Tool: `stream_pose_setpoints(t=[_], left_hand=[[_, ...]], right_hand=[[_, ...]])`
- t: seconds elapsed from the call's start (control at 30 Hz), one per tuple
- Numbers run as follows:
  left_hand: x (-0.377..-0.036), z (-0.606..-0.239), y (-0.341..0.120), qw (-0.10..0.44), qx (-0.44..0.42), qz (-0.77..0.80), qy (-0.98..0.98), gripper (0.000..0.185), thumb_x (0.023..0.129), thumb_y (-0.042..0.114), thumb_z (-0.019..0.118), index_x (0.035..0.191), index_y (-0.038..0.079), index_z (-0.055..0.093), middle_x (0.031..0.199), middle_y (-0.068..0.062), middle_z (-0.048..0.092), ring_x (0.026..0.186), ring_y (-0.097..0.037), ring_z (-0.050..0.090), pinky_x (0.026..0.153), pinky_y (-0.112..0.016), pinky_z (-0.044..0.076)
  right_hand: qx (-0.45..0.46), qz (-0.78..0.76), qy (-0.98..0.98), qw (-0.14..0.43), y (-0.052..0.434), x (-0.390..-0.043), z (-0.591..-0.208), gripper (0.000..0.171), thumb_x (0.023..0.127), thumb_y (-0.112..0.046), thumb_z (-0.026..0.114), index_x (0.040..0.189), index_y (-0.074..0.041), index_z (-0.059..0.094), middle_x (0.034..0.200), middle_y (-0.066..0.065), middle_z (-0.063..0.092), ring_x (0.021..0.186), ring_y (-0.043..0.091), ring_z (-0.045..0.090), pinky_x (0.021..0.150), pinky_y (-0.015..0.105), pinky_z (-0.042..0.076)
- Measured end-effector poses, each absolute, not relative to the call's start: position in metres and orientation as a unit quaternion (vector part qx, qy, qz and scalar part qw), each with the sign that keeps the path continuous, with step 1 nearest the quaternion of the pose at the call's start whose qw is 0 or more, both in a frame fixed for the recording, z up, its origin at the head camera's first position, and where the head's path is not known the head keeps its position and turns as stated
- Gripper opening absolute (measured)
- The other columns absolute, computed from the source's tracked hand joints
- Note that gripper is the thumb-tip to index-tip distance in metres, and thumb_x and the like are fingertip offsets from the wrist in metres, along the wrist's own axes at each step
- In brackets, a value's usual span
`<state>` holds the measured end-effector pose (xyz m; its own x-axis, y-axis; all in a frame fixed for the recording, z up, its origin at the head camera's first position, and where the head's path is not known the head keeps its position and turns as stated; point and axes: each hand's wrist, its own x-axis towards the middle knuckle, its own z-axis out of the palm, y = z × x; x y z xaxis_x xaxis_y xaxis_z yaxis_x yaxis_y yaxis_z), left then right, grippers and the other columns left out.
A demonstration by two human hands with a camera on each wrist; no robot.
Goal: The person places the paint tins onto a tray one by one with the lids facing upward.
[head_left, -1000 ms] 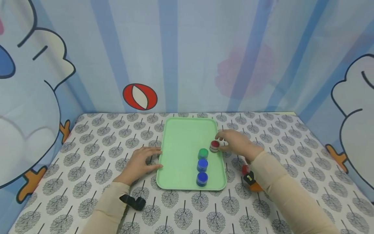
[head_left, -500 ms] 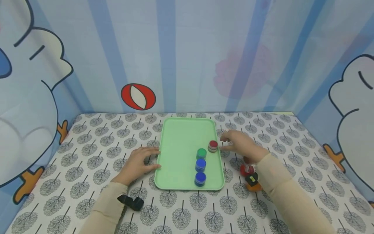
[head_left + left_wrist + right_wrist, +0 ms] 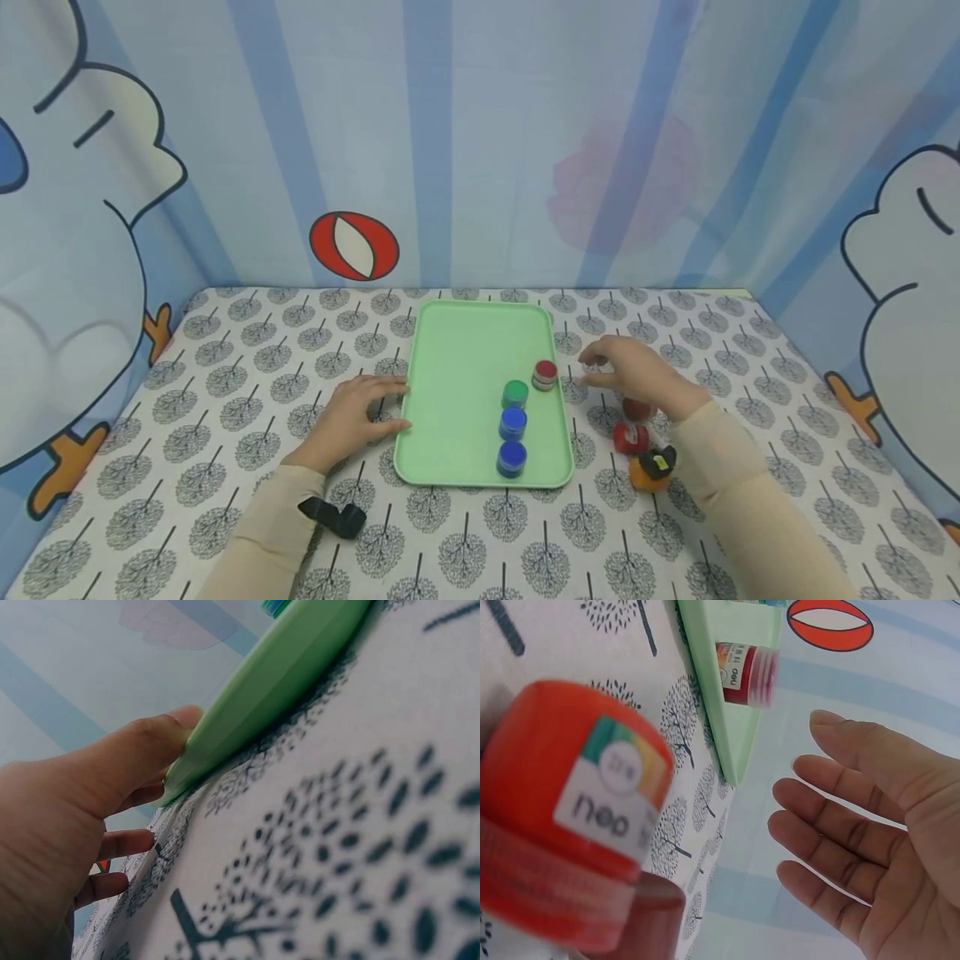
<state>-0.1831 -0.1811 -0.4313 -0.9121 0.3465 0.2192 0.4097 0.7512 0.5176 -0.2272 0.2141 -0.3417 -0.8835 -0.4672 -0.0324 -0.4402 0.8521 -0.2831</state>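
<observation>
Right hand (image 3: pixel 633 371) has let go — red jar (image 3: pixel 545 374) stands alone on tray (image 3: pixel 465 358).

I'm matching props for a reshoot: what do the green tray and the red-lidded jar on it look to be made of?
Green tray: probably matte plastic, with an even pale colour and a rounded moulded rim. Red-lidded jar: apparently a clear plastic pot with a glossy red cap and a printed paper label; glass can't be ruled out.
</observation>
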Motion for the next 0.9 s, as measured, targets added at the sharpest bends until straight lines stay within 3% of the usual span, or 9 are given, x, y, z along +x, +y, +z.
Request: stream_pose_setpoints(t=[0.9], left_hand=[[-0.183,-0.430,-0.181,0.040,-0.198,-0.297,-0.933,0.056,0.078,0.038,0.077,0.128,0.017,0.062,0.140,-0.003,0.056,0.132,-0.031,0.047,0.113,-0.058,0.029]], right_hand=[[-0.203,-0.185,0.960,0.048,0.265,-0.210,-0.347,0.034,0.087,-0.021,0.070,0.111,0.003,0.067,0.104,0.017,0.070,0.095,0.031,0.065,0.087,0.050,0.054]])
